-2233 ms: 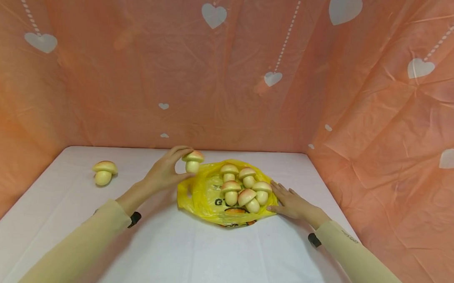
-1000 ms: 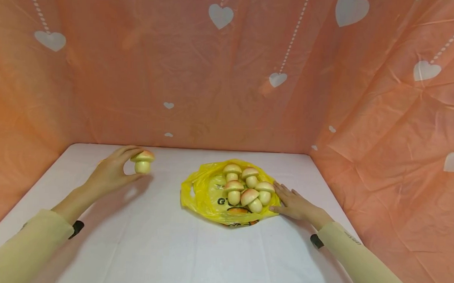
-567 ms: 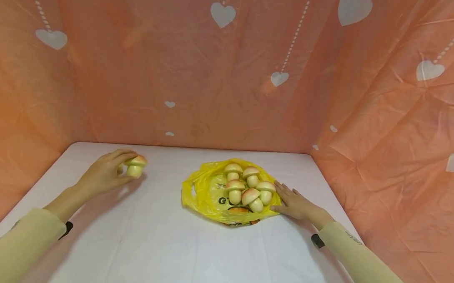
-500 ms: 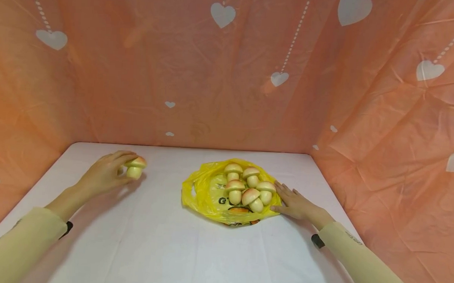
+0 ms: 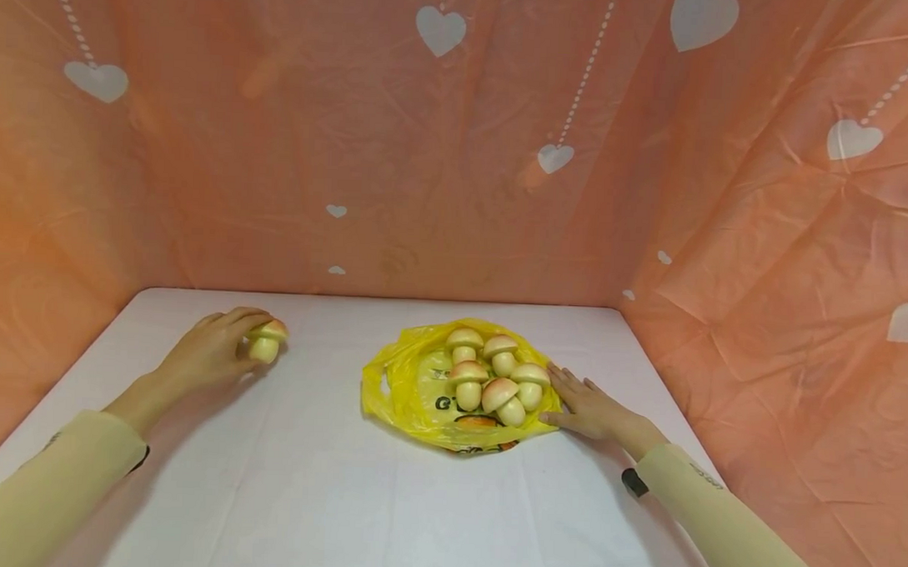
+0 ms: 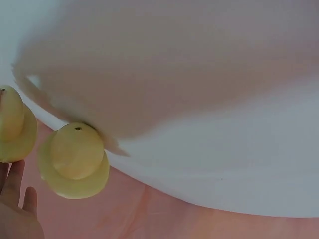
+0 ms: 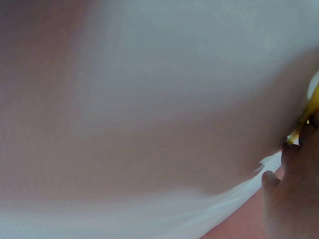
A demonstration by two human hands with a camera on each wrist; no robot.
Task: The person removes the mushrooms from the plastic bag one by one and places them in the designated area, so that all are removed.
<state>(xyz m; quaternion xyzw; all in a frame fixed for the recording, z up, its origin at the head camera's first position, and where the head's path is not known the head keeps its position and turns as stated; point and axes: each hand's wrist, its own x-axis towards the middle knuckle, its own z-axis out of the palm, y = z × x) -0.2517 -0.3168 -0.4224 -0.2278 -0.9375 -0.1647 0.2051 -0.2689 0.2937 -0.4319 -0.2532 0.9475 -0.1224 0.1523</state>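
Observation:
My left hand pinches a toy mushroom with a reddish cap and pale stem, low over the left part of the table. In the left wrist view, that mushroom is at the left edge, by the fingertips. A second mushroom stands beside it; in the head view the hand hides that one. Several more mushrooms lie on a flattened yellow plastic bag right of centre. My right hand rests with extended fingers at the bag's right edge.
White cloth covers the table. An orange curtain with white hearts hangs behind the table and along both sides. The bag's handle opening faces left.
My left hand has carried the mushroom left, away from the bag, and lowered it toward the table, its stem now slightly tilted. The right hand stays at the bag.

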